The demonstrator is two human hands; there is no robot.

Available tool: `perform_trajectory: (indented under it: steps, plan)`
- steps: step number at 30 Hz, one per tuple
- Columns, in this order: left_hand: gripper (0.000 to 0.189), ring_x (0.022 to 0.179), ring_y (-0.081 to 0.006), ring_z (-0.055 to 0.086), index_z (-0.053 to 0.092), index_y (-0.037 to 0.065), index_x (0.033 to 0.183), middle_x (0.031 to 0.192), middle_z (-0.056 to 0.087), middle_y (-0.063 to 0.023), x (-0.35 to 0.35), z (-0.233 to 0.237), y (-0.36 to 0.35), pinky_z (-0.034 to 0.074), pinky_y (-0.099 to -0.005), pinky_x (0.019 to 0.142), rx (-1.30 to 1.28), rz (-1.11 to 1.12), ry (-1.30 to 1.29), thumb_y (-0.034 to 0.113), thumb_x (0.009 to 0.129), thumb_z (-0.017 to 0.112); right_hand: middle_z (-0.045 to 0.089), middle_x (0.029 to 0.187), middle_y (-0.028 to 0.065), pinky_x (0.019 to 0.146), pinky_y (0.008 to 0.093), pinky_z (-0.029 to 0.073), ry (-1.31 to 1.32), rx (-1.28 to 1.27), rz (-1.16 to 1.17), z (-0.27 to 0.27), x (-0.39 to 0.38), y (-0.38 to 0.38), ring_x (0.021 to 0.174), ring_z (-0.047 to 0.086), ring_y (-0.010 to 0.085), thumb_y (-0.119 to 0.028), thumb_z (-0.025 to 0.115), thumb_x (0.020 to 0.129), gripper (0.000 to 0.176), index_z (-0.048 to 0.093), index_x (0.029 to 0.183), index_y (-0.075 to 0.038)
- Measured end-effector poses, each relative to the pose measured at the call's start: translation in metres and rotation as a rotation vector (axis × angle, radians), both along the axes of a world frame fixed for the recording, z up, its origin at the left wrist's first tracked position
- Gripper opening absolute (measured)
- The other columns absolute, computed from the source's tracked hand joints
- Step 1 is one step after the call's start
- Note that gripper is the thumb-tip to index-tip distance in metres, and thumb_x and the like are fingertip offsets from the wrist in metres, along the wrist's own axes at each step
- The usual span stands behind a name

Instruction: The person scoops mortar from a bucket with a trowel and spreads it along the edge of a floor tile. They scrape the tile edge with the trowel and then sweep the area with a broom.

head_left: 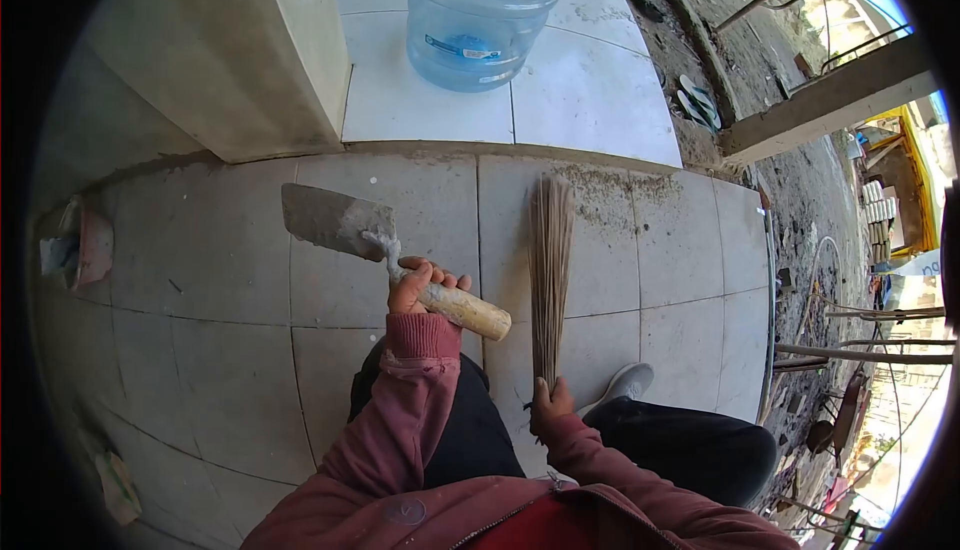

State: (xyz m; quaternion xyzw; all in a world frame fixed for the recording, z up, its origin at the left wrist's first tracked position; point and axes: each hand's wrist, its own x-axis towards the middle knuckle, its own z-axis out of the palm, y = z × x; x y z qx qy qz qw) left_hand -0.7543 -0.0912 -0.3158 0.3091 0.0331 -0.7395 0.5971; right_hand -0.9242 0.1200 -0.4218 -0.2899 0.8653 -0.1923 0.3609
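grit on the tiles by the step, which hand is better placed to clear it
Right, probably: the right hand grips the broom, whose tips lie beside the grit. The left hand holds a trowel away from it.

Trowel (pixel 345 225): flat grey metal blade, coated with dried grey mortar, joined by a bent neck to a pale wooden handle. The left hand (pixel 418 285) grips the handle near the neck, and the butt end sticks out to the right. The blade is held above the grey floor tiles, roughly level, pointing up and left.

Broom (pixel 550 270): a bundle of thin brown sticks without a pole. The right hand (pixel 550 402) grips its narrow end. It lies almost straight away from the person, and its spread tips reach the gritty tile.
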Motion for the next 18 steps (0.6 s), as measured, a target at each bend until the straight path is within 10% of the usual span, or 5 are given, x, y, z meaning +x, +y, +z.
perform_trajectory:
  steps: [9,15,18]
  plan:
    - [0.016,0.064,-0.0143,0.049,0.051,0.017,0.081,0.07,0.049,0.0025,-0.023,0.017,-0.004,0.044,-0.0412,0.076,0.011,-0.039,0.031,0.012,0.071,0.062,0.058,0.078,0.0242,0.064,0.0487,0.044,0.076,-0.075,0.8,-0.006,0.011,-0.1,0.074,0.056,0.0426,-0.04,0.05,0.082,0.039,0.041,0.091,-0.003]
    - [0.016,0.065,-0.0145,0.049,0.051,0.016,0.081,0.069,0.049,0.0023,-0.027,0.007,-0.011,0.044,-0.0415,0.075,0.002,-0.048,0.017,0.012,0.071,0.062,0.058,0.078,0.0268,0.067,0.0468,0.046,0.464,0.271,0.186,0.031,-0.172,-0.043,0.077,0.057,0.0427,-0.039,0.049,0.083,0.04,0.047,0.092,0.0]
    - [0.016,0.064,-0.0146,0.048,0.05,0.016,0.081,0.07,0.048,0.0022,-0.034,0.013,-0.007,0.044,-0.0418,0.075,-0.006,-0.077,-0.023,0.012,0.071,0.062,0.056,0.077,0.0298,0.065,0.0486,0.043,0.372,0.107,-0.115,0.079,-0.141,-0.01,0.076,0.055,0.0457,-0.036,0.049,0.083,0.039,0.047,0.093,0.002]
